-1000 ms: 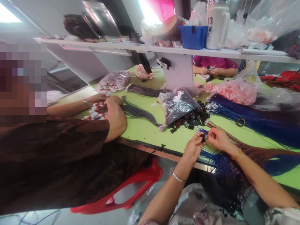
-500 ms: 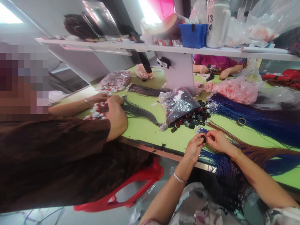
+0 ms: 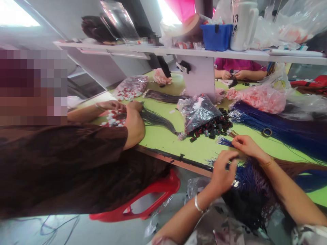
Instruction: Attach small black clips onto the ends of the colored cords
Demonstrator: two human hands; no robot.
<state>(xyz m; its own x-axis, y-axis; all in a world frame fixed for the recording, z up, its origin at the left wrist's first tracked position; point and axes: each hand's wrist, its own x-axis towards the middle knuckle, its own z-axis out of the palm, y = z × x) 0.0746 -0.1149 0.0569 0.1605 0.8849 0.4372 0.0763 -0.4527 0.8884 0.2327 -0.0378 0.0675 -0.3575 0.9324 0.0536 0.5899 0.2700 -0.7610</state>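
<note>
My left hand (image 3: 224, 170) is raised over the table's front edge with its fingers bent and apart, and nothing shows between them. Just right of it, my right hand (image 3: 246, 146) has its fingertips together at the tips of a bundle of blue and brown wires (image 3: 224, 141); what exactly they pinch is too small to tell. A pile of small black connectors (image 3: 213, 128) lies behind my hands, spilling from a clear bag (image 3: 200, 112). More blue wires (image 3: 245, 175) hang over the edge beneath my hands.
A person's arm (image 3: 135, 126) works at red and white parts (image 3: 116, 118) on the left. Dark blue wires (image 3: 281, 129) and a tape ring (image 3: 267, 132) lie at right. A shelf (image 3: 163, 51) spans above; a red stool (image 3: 163, 190) stands below.
My hands have moved apart. My left hand has opened and no longer shows the black connector; my right hand has shifted to the wire tips. The view has turned slightly.
</note>
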